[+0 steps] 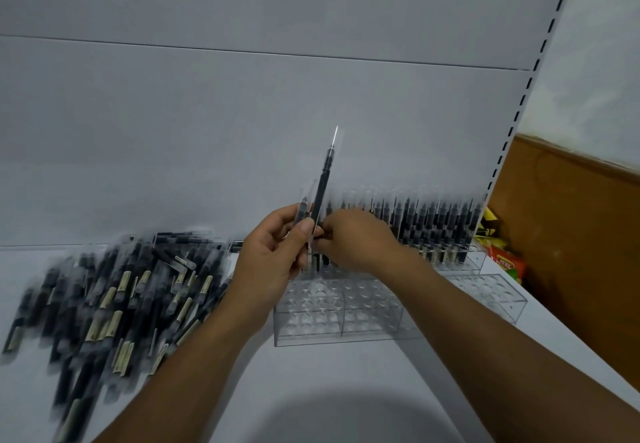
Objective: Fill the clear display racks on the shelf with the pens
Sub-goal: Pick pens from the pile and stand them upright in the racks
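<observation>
Standing on a white metal shelf (346,390): clear display racks (339,311) with round holes, the nearest one mostly unfilled, another unfilled rack (491,290) to its right. Behind them, against the pale grey back panel (242,113), a row of racked pens (436,228) upright in clear sleeves, black barrels close together. Heaped at the left of the shelf, a blurred loose pile of pens (114,297), black with cream labels, lying crosswise over one another. Raised above the near rack, one wrapped black pen (323,179), nearly upright, tip end up, tilted slightly right. Pinched at its lower part by the left hand (273,262), thumb pressed on the front, a second sleeved pen apparently tucked alongside in the same grip. Closed on the bottom end of the pen, the right hand (360,241), fingertips curled tight together; exact contact hard to make out through the blur. Rising along the right edge, a slotted shelf upright (533,72). Beyond it, a white wall above brown panelling (571,234), with colourful packets (502,259) wedged at the shelf's far right end. Falling on the near shelf, a rounded shadow.
</observation>
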`<state>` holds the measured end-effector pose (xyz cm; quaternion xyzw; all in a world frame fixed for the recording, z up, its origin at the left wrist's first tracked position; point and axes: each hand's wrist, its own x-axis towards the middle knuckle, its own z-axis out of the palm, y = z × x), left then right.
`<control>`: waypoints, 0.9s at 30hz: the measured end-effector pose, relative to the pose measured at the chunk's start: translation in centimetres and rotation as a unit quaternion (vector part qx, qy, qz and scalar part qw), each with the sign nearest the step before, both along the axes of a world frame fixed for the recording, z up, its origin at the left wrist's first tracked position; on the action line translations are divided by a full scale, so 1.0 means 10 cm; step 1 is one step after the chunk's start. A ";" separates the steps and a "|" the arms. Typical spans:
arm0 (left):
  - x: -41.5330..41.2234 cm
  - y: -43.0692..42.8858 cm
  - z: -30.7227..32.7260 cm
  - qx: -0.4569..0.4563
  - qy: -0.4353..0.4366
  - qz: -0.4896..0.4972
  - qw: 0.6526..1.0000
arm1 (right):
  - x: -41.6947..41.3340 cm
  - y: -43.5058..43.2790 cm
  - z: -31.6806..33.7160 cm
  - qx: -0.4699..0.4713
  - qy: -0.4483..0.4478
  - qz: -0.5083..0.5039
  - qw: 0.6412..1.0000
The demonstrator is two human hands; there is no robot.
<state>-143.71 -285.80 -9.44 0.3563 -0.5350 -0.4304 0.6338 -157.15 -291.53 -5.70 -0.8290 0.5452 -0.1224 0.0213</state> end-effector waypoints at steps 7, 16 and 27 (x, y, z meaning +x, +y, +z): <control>0.02 0.02 0.01 0.004 0.001 0.003 1.000 | -0.20 0.16 0.03 0.026 -0.097 0.000 0.995; 0.01 0.02 -0.01 0.004 -0.054 0.004 0.999 | -0.22 0.29 0.25 0.123 -0.531 0.051 0.837; 0.01 -0.01 -0.02 0.003 -0.055 0.049 0.997 | -0.33 0.08 0.06 -0.025 -0.336 -0.015 0.941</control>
